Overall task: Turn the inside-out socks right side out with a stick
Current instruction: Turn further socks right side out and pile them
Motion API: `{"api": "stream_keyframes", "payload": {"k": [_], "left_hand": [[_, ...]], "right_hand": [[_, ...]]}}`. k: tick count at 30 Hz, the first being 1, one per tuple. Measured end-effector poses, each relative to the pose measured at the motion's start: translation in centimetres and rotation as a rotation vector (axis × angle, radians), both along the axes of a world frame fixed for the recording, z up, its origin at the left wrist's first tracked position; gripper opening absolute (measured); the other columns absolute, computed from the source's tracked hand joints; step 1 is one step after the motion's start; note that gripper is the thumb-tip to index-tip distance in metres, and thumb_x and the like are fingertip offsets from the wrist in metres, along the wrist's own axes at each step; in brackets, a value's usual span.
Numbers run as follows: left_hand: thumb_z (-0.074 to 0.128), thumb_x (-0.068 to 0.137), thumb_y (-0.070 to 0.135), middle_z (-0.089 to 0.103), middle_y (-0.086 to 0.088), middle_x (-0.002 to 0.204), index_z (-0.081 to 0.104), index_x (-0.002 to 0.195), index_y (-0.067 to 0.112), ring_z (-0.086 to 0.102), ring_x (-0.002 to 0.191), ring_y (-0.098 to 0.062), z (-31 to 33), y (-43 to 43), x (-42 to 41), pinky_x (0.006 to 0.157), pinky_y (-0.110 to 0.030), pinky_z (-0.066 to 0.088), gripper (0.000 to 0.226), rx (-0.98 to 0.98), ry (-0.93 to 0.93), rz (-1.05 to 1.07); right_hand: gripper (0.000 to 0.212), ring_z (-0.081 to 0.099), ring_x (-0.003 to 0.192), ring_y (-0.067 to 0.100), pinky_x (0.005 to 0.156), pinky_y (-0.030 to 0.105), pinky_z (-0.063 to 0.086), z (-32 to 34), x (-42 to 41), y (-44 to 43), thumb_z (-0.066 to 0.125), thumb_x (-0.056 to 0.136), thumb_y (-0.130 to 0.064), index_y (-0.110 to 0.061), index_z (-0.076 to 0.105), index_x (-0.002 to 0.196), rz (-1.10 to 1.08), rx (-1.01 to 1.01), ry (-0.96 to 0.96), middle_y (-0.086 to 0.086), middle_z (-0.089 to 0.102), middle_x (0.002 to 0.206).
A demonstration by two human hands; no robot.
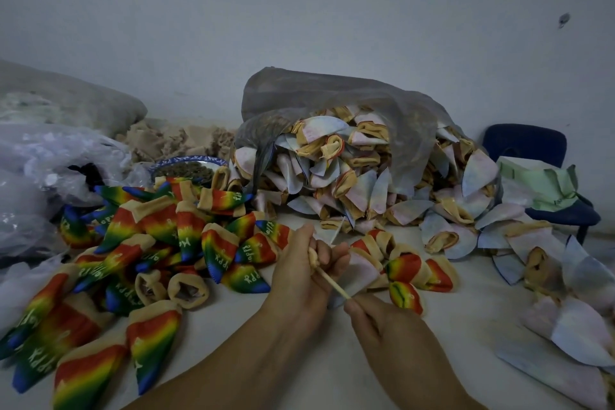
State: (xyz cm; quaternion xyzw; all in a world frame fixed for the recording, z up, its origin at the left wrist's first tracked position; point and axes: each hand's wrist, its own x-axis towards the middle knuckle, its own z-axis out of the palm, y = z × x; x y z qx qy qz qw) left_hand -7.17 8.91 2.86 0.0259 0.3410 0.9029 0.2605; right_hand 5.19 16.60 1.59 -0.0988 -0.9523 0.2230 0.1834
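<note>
Pale inside-out fabric sock (pixel 362 273): limp; my left hand (pixel 299 273) grips its cuff.
Thin wooden stick (pixel 332 284): my right hand (pixel 379 323) pinches its five-o'clock end.

Bare table strip (pixel 459 326) between rainbow sock heap (pixel 149 243) and pale sock pile (pixel 349 170)

The left hand (pixel 299 263) grips the bunched cuff of a pale inside-out sock (pixel 362 271), whose body hangs to the right. The right hand (pixel 376 319) pinches the near end of a thin wooden stick (pixel 332 283), and the far end goes into the cuff. On the white surface (pixel 332 363), rainbow socks (pixel 159 240) lie heaped on the left. Behind the hands, pale inside-out socks (pixel 349 176) spill from a grey plastic bag (pixel 299 93). A blue chair (pixel 525 143) stands at far right.
</note>
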Motion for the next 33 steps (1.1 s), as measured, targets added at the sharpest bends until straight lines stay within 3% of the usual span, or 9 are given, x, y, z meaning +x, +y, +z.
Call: {"api": "stream_keyframes", "payload": {"k": [3,7,10,14,18,21,25,29,33], "left_hand": [[0.057,0.095,0.042,0.046,-0.005,0.045,0.052,0.042,0.017,0.067,0.054,-0.019,0.0,0.0,-0.2,0.055,-0.027,0.056,0.059,-0.045,0.123,0.028],[0.052,0.077,0.067,0.057,-0.009,0.049,0.058,0.046,0.014,0.066,0.053,-0.022,0.1,-0.7,-0.1,0.056,-0.028,0.056,0.062,-0.099,0.172,0.096],[0.036,0.081,0.077,0.070,0.000,0.058,0.071,0.069,0.018,0.069,0.060,-0.013,0.2,-1.3,-0.4,0.049,-0.020,0.051,0.070,-0.345,0.138,0.161],[0.024,0.064,0.083,0.067,0.023,0.074,0.067,0.085,0.034,0.059,0.084,-0.001,0.4,-1.9,-0.1,0.074,-0.022,0.041,0.069,-0.557,0.347,0.206],[0.035,0.067,0.084,0.068,0.017,0.082,0.067,0.088,0.036,0.064,0.089,-0.004,0.4,-2.2,-0.1,0.084,-0.025,0.049,0.061,-0.509,0.494,0.102],[0.046,0.075,0.072,0.067,0.018,0.071,0.067,0.087,0.033,0.066,0.071,0.003,-0.2,-2.2,-0.4,0.061,-0.013,0.050,0.046,-0.426,0.577,-0.013],[0.055,0.074,0.067,0.066,0.026,0.075,0.063,0.107,0.035,0.062,0.069,0.011,-0.3,-2.3,-0.6,0.057,-0.008,0.046,0.047,-0.496,0.704,-0.042],[0.061,0.082,0.064,0.066,0.020,0.081,0.062,0.093,0.037,0.062,0.074,0.010,-0.7,-2.5,-1.1,0.057,-0.009,0.045,0.030,-0.768,0.790,0.079],[0.055,0.067,0.076,0.060,0.014,0.068,0.062,0.085,0.029,0.059,0.060,0.001,-0.1,-2.3,-0.8,0.047,-0.007,0.039,0.051,-0.784,0.758,0.118]], "right_hand": [[0.017,0.053,0.068,0.010,0.058,0.021,0.036,-0.1,0.1,-0.3,0.045,0.097,-0.037,-0.038,0.063,0.095,0.006,-0.107,0.031,-0.007,0.050,0.060],[0.021,0.053,0.074,0.005,0.062,0.020,0.039,0.0,0.1,0.2,0.042,0.097,-0.041,-0.035,0.063,0.097,-0.012,-0.135,-0.003,-0.004,0.059,0.071],[0.025,0.056,0.082,0.007,0.071,0.025,0.044,0.0,0.2,0.3,0.038,0.098,-0.043,-0.033,0.061,0.100,-0.042,-0.116,-0.025,-0.003,0.064,0.087],[0.026,0.059,0.089,0.008,0.079,0.031,0.047,0.2,0.3,0.3,0.036,0.098,-0.042,-0.032,0.060,0.100,-0.062,-0.102,-0.049,-0.004,0.066,0.095],[0.026,0.060,0.088,0.006,0.079,0.031,0.049,0.3,0.5,0.6,0.037,0.097,-0.043,-0.033,0.060,0.093,-0.087,-0.111,-0.032,-0.005,0.067,0.092],[0.027,0.061,0.086,0.004,0.078,0.032,0.050,0.5,0.4,1.2,0.034,0.096,-0.047,-0.035,0.057,0.086,-0.089,-0.155,-0.036,-0.009,0.067,0.089],[0.027,0.062,0.083,0.003,0.076,0.034,0.051,0.6,0.5,2.0,0.034,0.094,-0.049,-0.037,0.055,0.081,-0.098,-0.166,0.005,-0.016,0.066,0.084],[0.027,0.060,0.077,0.002,0.071,0.030,0.050,0.5,0.5,2.4,0.035,0.090,-0.055,-0.039,0.054,0.079,-0.078,-0.151,-0.005,-0.014,0.065,0.079],[0.033,0.055,0.070,0.005,0.062,0.026,0.044,0.8,0.6,2.6,0.035,0.083,-0.066,-0.039,0.054,0.080,-0.058,-0.144,-0.038,-0.005,0.060,0.073]]}}
